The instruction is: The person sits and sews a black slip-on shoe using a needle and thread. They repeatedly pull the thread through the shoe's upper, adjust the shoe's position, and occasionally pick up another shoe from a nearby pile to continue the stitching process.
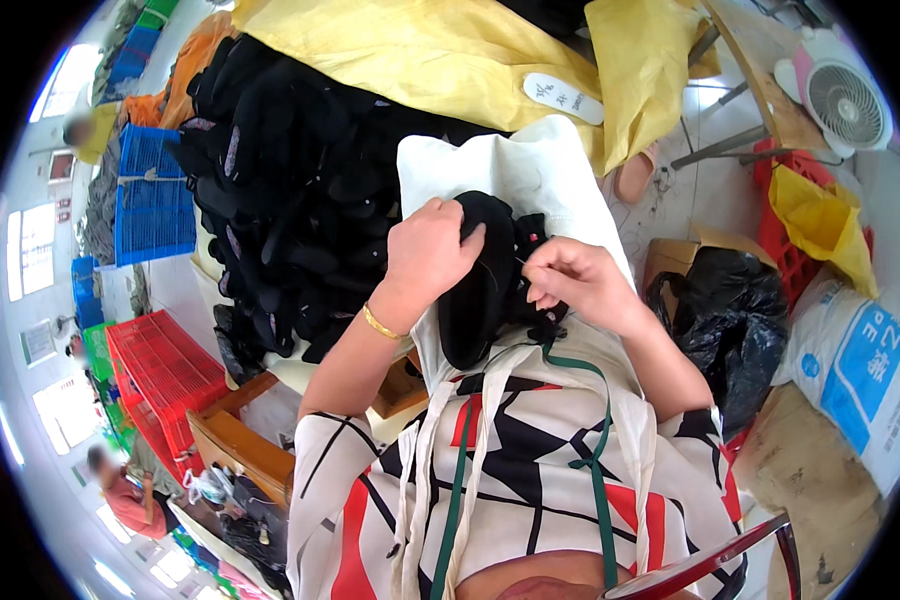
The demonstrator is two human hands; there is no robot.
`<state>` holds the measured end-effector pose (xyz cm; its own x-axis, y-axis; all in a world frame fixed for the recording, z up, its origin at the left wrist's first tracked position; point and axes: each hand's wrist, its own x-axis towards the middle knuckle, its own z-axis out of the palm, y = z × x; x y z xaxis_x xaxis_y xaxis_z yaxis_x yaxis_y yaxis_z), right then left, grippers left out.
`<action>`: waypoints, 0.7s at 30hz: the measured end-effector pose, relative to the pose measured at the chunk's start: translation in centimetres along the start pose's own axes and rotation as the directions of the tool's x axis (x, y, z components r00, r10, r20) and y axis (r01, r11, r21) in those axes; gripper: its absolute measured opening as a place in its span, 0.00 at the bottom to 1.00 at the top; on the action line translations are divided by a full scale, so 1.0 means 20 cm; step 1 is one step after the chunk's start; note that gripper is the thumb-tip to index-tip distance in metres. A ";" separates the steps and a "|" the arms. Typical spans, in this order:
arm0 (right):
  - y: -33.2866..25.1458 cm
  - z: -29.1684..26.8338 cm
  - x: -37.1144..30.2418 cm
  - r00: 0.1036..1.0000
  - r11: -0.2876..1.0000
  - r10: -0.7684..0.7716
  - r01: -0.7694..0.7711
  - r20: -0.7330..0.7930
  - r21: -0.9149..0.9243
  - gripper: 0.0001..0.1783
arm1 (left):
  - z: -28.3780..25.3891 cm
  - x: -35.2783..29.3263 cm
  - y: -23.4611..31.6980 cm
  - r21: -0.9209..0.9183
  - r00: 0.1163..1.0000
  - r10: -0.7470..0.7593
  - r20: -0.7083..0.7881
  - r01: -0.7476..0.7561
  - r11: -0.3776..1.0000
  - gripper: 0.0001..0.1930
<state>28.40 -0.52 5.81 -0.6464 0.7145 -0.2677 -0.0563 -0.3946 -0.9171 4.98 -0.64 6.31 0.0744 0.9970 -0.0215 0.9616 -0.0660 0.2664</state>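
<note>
My left hand [432, 250] is closed round the upper edge of a black cloth shoe [475, 300], which stands over my lap on a white cloth [560, 160]. Just right of the shoe, my right hand [575, 280] pinches thumb and fingers together. A thin pale sliver, like a needle, shows at those fingertips, pointing toward the shoe. Between the hands lies a second dark piece [530, 235] with a small red spot, partly hidden. To the left rises a big pile of black shoes [300, 200].
A yellow sheet [420, 40] carries a white insole [563, 97]. At left are blue crates [155, 195], a red crate [165, 375] and a wooden drawer [235, 440]. To the right are a black plastic bag [720, 310], a white sack [850, 350] and a fan [840, 100] on a table.
</note>
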 end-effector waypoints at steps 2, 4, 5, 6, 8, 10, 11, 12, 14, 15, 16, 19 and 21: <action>0.05 0.06 0.06 0.989 0.991 0.133 -0.135 -0.068 -0.021 0.06 | 0.05 -0.02 -0.06 -0.130 0.992 0.004 -0.123 -0.020 0.991 0.16; 0.14 0.11 0.13 0.988 0.993 0.122 -0.121 -0.097 0.013 0.07 | 0.06 -0.04 -0.08 -0.286 0.988 -0.098 -0.120 0.061 0.956 0.14; 0.16 0.13 0.15 0.987 0.993 0.117 -0.114 -0.111 0.029 0.08 | 0.05 -0.06 -0.07 -0.367 0.981 -0.187 -0.054 0.155 0.917 0.13; 0.17 0.15 0.17 0.989 0.996 0.089 -0.092 -0.121 -0.017 0.08 | 0.04 -0.08 -0.07 -0.440 0.960 -0.279 0.015 0.257 0.861 0.12; 0.17 0.17 0.20 0.990 0.993 0.032 -0.047 -0.138 -0.110 0.08 | 0.12 -0.11 -0.13 -0.589 0.940 -0.340 0.038 0.296 0.752 0.11; 0.19 0.17 0.22 0.989 0.972 -0.040 0.005 -0.145 -0.237 0.05 | 0.15 -0.13 -0.13 -0.711 0.909 -0.410 0.075 0.337 0.617 0.10; 0.22 0.18 0.23 0.983 0.951 -0.108 0.059 -0.146 -0.304 0.04 | 0.15 -0.14 -0.13 -0.735 0.902 -0.422 0.093 0.348 0.582 0.10; 0.24 0.18 0.24 0.975 0.920 -0.175 0.111 -0.140 -0.375 0.04 | 0.14 -0.14 -0.12 -0.760 0.893 -0.436 0.109 0.357 0.543 0.10; 0.26 0.19 0.25 0.958 0.859 -0.250 0.152 -0.143 -0.489 0.04 | 0.15 -0.14 -0.12 -0.780 0.889 -0.442 0.118 0.359 0.513 0.09; 0.27 0.19 0.25 0.947 0.822 -0.289 0.173 -0.136 -0.543 0.03 | 0.15 -0.14 -0.12 -0.776 0.892 -0.439 0.108 0.352 0.524 0.09; 0.26 0.19 0.25 0.948 0.812 -0.287 0.167 -0.135 -0.559 0.04 | 0.15 -0.15 -0.12 -0.772 0.895 -0.435 0.098 0.344 0.534 0.09; 0.24 0.19 0.25 0.951 0.791 -0.278 0.147 -0.134 -0.594 0.04 | 0.17 -0.15 -0.13 -0.784 0.901 -0.424 0.093 0.329 0.526 0.09; 0.24 0.19 0.26 0.954 0.789 -0.266 0.134 -0.136 -0.600 0.04 | 0.15 -0.15 -0.11 -0.803 0.906 -0.413 0.091 0.312 0.508 0.08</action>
<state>21.92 -0.96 1.15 -0.4987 0.8652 -0.0518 0.3254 0.1315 -0.9364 3.42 -3.63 2.88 -0.3060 0.9269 -0.2171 0.2993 0.3101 0.9023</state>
